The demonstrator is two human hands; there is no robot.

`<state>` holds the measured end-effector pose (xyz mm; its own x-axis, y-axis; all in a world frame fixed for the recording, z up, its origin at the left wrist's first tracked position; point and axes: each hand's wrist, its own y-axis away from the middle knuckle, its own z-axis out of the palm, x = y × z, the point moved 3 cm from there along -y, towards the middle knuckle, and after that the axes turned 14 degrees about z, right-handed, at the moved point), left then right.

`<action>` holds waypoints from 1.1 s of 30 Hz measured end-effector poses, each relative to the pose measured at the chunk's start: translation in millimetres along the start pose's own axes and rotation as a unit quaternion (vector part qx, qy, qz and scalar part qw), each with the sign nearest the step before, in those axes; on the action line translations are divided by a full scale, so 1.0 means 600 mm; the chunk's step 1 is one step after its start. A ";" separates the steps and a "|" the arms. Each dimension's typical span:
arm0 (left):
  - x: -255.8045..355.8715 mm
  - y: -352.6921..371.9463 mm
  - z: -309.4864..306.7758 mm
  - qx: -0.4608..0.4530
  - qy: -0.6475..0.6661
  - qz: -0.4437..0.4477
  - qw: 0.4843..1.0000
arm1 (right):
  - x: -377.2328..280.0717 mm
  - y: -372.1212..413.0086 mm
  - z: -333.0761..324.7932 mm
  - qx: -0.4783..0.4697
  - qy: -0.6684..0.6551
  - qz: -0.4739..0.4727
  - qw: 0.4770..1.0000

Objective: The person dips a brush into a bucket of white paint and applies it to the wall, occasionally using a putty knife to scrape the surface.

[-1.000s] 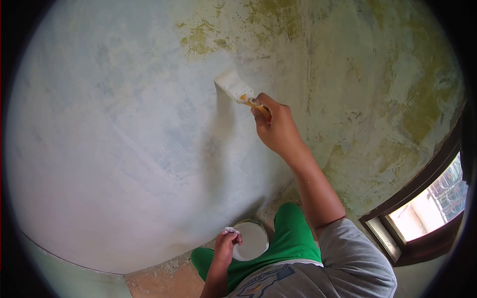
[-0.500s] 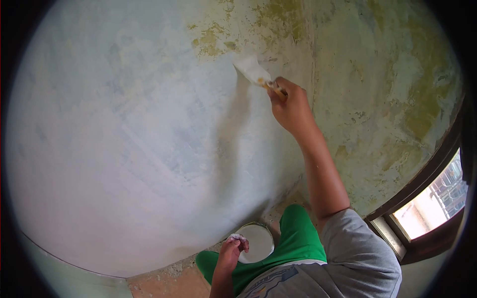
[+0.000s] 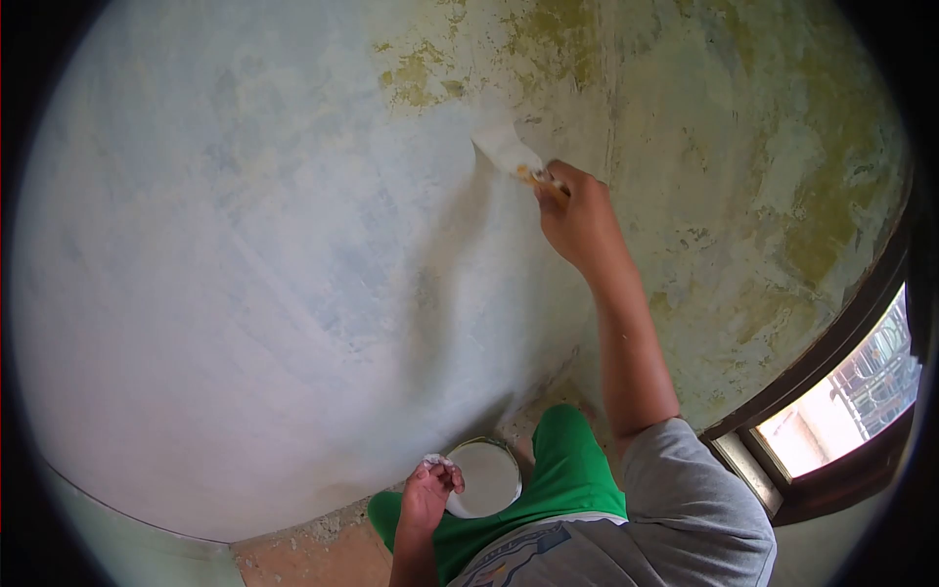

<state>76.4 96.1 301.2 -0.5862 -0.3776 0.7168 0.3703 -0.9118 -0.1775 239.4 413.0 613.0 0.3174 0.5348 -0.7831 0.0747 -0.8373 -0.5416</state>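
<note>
My right hand (image 3: 575, 210) is closed around the light wooden handle of a wide flat paintbrush (image 3: 506, 147). Its flared white head rests against the upper part of the wall (image 3: 293, 245), just below a patch of bare yellow-green. Down by my lap, my left hand (image 3: 430, 494) is curled, with white smears on the fingers; whatever it might hold is too small to make out. Right beside it stands a round bucket (image 3: 516, 470) of white paint, between my green-clad legs.
To the right, past a vertical corner line, the adjoining wall (image 3: 724, 196) is blotched green and yellow. A dark-framed window (image 3: 841, 391) with a grille is at the lower right. Reddish floor (image 3: 313, 558) with crumbs of debris shows below.
The paintbrush and my right hand have moved slightly right and down along the wall. My left hand, legs and the bucket appear shifted a little left as the view turned.
</note>
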 end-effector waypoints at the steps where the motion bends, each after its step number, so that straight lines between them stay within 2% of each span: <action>1: -0.006 0.001 0.002 0.020 0.010 0.002 1.000 | -0.001 0.011 -0.015 -0.006 0.044 0.026 0.999; 3: -0.015 0.007 0.006 0.042 0.015 0.001 0.999 | -0.026 0.037 -0.062 0.003 0.073 0.039 0.997; 5: -0.022 0.005 0.014 0.014 -0.005 -0.028 1.000 | -0.037 0.040 -0.075 0.017 0.097 0.049 0.994; 7: -0.023 -0.001 0.009 -0.006 -0.012 -0.038 0.999 | -0.050 0.029 -0.075 0.077 -0.013 0.001 0.997; 8: -0.025 -0.001 0.007 -0.021 -0.014 -0.055 0.998 | -0.042 0.016 -0.059 0.081 -0.016 0.001 0.997; 10: -0.019 -0.008 0.013 -0.016 -0.021 -0.051 0.998 | -0.016 -0.012 -0.010 0.057 -0.056 -0.074 0.994; 14: -0.013 -0.016 0.021 0.029 -0.014 -0.021 0.999 | 0.010 -0.004 0.017 0.037 -0.011 -0.052 0.998; 16: -0.015 -0.020 0.026 0.012 -0.012 -0.024 1.000 | 0.014 0.009 0.001 -0.023 0.080 0.022 0.996; 23: -0.038 -0.009 0.028 0.003 -0.031 -0.071 0.997 | 0.007 0.029 -0.062 -0.037 0.106 0.025 0.993; 25: -0.038 -0.007 0.026 0.009 -0.035 -0.069 0.997 | -0.005 0.014 -0.067 0.051 0.003 0.012 0.999; 26: -0.036 -0.006 0.026 0.012 -0.039 -0.067 0.997 | -0.005 -0.002 -0.052 0.050 0.002 0.014 0.999; 28: -0.033 -0.005 0.032 0.011 -0.041 -0.065 0.997 | 0.011 -0.027 -0.009 0.038 -0.133 -0.061 0.989; 32: -0.025 0.000 0.029 0.012 -0.044 -0.050 0.998 | 0.055 -0.018 0.029 0.031 -0.089 -0.080 0.992; 33: -0.026 0.001 0.023 0.009 -0.043 -0.047 0.998 | 0.058 -0.006 0.010 0.006 -0.014 -0.057 0.998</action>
<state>95.8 103.7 299.4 -0.5559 -0.2749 0.7845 0.3300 -0.9392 -0.0953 244.2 435.1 585.9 0.2809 0.6295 -0.7245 0.0970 -0.7696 -0.6311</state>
